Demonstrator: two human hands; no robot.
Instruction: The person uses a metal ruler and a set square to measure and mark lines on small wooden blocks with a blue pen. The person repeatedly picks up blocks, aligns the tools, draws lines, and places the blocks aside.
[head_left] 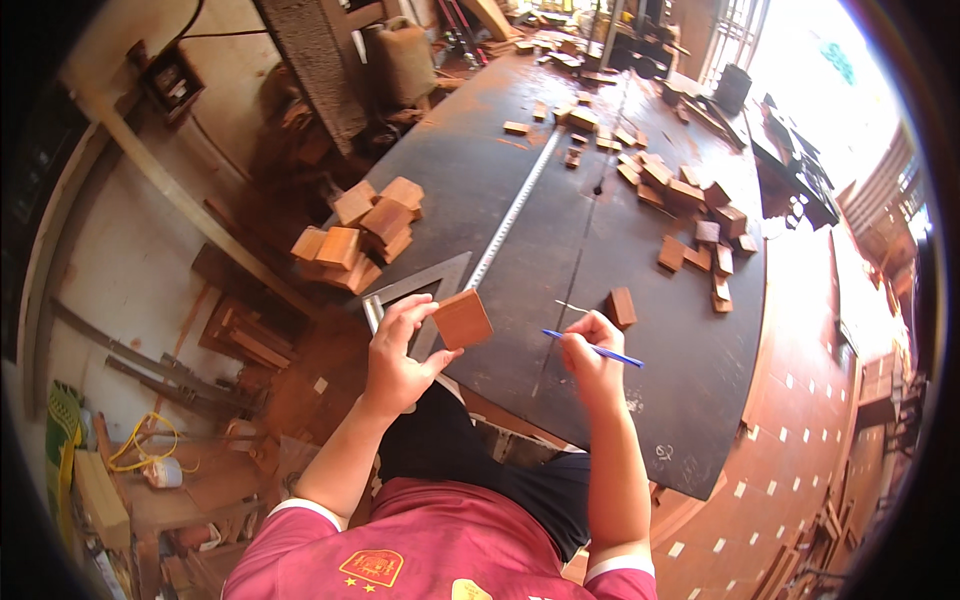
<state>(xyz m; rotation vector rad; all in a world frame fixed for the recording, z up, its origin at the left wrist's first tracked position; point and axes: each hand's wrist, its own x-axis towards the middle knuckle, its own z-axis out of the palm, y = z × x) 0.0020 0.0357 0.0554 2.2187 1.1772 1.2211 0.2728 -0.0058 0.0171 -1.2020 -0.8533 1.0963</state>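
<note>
Between the thumb and fingers of my left hand (398,362) is a square reddish-brown wooden block (464,319), its flat face turned up toward me. My right hand (594,356) pinches a blue pen (612,354), which points left toward the block without touching it. Just beyond my right hand, a small wooden block (621,308) lies on the dark tabletop (530,370). A metal set square (432,277) lies at the table's near left edge, partly hidden by my left hand and the held block. A long steel ruler (517,205) runs away from me behind that block.
Wooden blocks (358,232) are piled at the table's left edge. Several more blocks (665,180) are scattered across the right and far parts. A slotted line runs along the tabletop. Left of the table stands a wooden workbench (200,490); a tiled floor (770,450) lies to the right.
</note>
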